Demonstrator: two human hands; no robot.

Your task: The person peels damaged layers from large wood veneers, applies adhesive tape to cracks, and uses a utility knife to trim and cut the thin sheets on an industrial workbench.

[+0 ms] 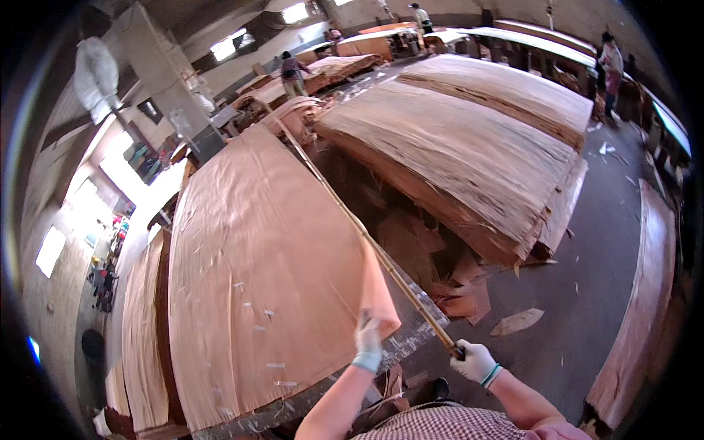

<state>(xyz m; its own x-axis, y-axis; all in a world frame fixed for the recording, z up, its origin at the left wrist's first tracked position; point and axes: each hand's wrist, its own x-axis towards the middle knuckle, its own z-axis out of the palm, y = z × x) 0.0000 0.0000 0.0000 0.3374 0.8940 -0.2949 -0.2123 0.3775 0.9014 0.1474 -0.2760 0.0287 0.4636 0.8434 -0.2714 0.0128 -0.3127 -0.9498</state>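
Dark bin [93, 345], contents unclear, stands left of wood sheet [257, 271]

Left hand [368, 341] gripping the sheet's [257, 271] turned-up corner! | Right hand [475, 363] round the pole's [396, 276] near end | Pole slanting along the sheet's right side | Wood stack [455, 147] beyond, right | Person [293, 72] far back
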